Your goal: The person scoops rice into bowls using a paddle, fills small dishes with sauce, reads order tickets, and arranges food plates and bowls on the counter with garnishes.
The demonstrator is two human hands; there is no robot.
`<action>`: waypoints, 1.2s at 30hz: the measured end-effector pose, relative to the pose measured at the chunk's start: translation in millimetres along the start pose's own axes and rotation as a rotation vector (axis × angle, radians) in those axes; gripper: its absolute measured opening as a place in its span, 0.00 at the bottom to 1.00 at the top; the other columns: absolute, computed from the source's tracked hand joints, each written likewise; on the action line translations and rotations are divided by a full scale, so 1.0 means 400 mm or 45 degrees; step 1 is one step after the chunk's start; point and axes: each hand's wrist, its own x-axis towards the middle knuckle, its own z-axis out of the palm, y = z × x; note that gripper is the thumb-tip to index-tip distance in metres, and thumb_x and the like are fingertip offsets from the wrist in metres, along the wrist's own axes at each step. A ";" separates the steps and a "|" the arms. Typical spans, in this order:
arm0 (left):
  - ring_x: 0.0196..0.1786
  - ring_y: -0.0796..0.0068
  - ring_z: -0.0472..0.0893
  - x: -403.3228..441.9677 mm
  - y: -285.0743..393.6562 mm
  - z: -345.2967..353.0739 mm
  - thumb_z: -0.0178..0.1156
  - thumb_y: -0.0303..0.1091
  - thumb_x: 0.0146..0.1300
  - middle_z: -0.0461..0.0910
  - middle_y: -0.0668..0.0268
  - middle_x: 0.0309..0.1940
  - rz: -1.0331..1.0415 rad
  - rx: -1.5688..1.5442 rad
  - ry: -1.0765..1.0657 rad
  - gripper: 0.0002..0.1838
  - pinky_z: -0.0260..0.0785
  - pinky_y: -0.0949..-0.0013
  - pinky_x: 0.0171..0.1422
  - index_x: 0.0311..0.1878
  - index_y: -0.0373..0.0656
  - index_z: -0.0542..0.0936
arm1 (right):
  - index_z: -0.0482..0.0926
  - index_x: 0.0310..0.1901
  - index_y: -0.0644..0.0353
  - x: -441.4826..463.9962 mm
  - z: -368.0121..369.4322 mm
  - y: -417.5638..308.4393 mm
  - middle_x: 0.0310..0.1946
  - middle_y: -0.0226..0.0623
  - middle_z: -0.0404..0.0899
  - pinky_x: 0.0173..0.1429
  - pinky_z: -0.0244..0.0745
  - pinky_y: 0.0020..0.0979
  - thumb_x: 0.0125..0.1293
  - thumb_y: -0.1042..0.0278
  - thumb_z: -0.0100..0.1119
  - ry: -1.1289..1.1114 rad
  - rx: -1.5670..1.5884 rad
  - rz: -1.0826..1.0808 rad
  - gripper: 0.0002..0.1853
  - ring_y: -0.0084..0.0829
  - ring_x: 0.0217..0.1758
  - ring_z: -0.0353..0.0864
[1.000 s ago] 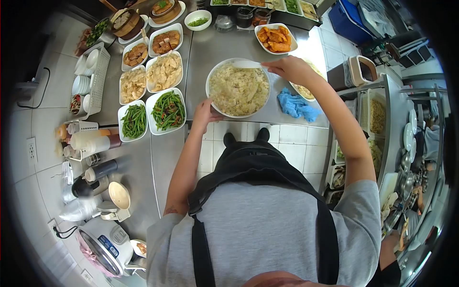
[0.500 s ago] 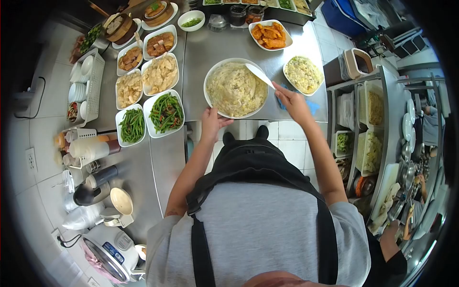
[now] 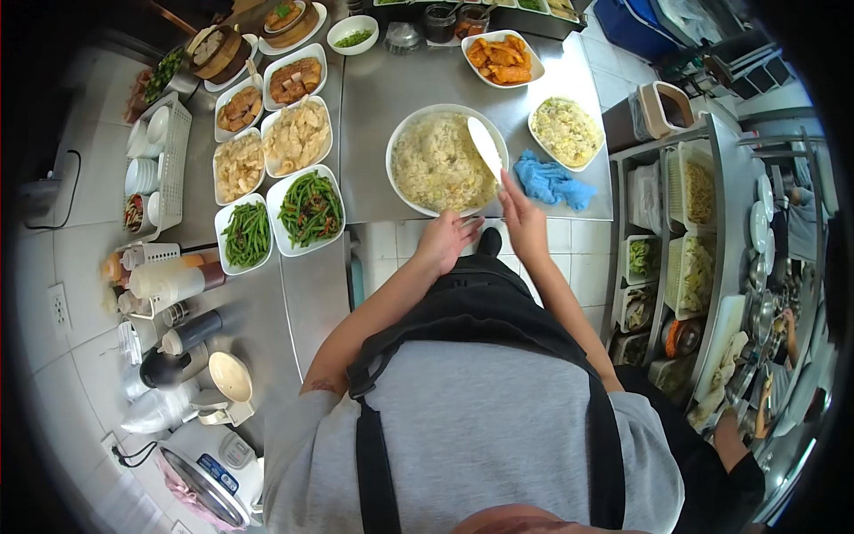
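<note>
A large white bowl (image 3: 389, 169) of fried rice (image 3: 439, 160) stands at the front of the steel counter. My right hand (image 3: 523, 218) is closed round the handle of a white rice paddle (image 3: 485, 147), whose blade lies over the right side of the rice. At the bowl's front rim is my left hand (image 3: 449, 240), fingers stretched out toward the right; whether it bears any of the bowl's weight I cannot tell. Beside the bowl on the right lie a crumpled blue cloth (image 3: 553, 182) and a smaller white dish of fried rice (image 3: 567, 132).
Behind the bowl sits a dish of orange-coated pieces (image 3: 500, 60). To the left, green beans (image 3: 310, 212), pale fried pieces (image 3: 297, 138) and browned meat (image 3: 295, 80) fill white dishes. A shelf rack (image 3: 703, 231) stands at right; another person's arm (image 3: 731, 438) shows lower right.
My left hand has slid right along the bowl's front. The bowl has shifted slightly right. My right hand and the paddle have come lower and turned steeper, uncovering the blue cloth.
</note>
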 end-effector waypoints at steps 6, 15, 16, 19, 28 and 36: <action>0.62 0.60 0.72 0.001 0.004 -0.004 0.34 0.34 0.70 0.70 0.53 0.58 0.043 0.100 0.016 0.18 0.64 0.59 0.63 0.56 0.33 0.64 | 0.77 0.56 0.50 0.027 -0.098 -0.069 0.28 0.50 0.79 0.36 0.73 0.37 0.64 0.65 0.57 -0.243 -0.297 -0.229 0.18 0.44 0.30 0.81; 0.59 0.63 0.75 -0.103 0.038 0.007 0.40 0.43 0.73 0.72 0.52 0.59 -0.016 0.454 -0.136 0.26 0.64 0.64 0.63 0.66 0.33 0.59 | 0.80 0.53 0.48 0.028 -0.180 -0.151 0.24 0.49 0.78 0.35 0.73 0.38 0.63 0.63 0.58 -0.432 -0.310 -0.303 0.15 0.44 0.29 0.80; 0.57 0.64 0.76 -0.122 0.033 -0.007 0.43 0.43 0.72 0.74 0.53 0.57 -0.030 0.510 -0.144 0.26 0.65 0.65 0.62 0.64 0.33 0.62 | 0.80 0.52 0.49 0.027 -0.163 -0.137 0.24 0.49 0.78 0.35 0.73 0.38 0.64 0.63 0.58 -0.437 -0.313 -0.372 0.15 0.43 0.29 0.81; 0.51 0.68 0.80 -0.159 0.045 -0.039 0.50 0.43 0.69 0.80 0.56 0.49 0.015 0.693 -0.115 0.22 0.68 0.68 0.59 0.56 0.33 0.71 | 0.79 0.53 0.48 0.037 -0.204 -0.140 0.21 0.47 0.76 0.33 0.71 0.32 0.64 0.64 0.58 -0.485 -0.255 -0.248 0.16 0.32 0.21 0.74; 0.44 0.78 0.80 -0.196 -0.091 -0.052 0.67 0.33 0.57 0.83 0.64 0.37 0.236 0.895 0.122 0.14 0.71 0.75 0.51 0.44 0.36 0.80 | 0.82 0.49 0.49 0.156 -0.258 -0.079 0.16 0.43 0.70 0.27 0.64 0.28 0.62 0.61 0.61 -0.958 -0.385 -0.343 0.14 0.25 0.17 0.61; 0.40 0.82 0.79 -0.226 -0.289 -0.014 0.63 0.35 0.61 0.83 0.66 0.36 0.409 0.821 0.237 0.13 0.70 0.76 0.49 0.45 0.37 0.80 | 0.81 0.50 0.54 0.146 -0.404 -0.158 0.16 0.34 0.70 0.26 0.65 0.26 0.63 0.65 0.60 -0.870 -0.044 -0.416 0.14 0.17 0.20 0.61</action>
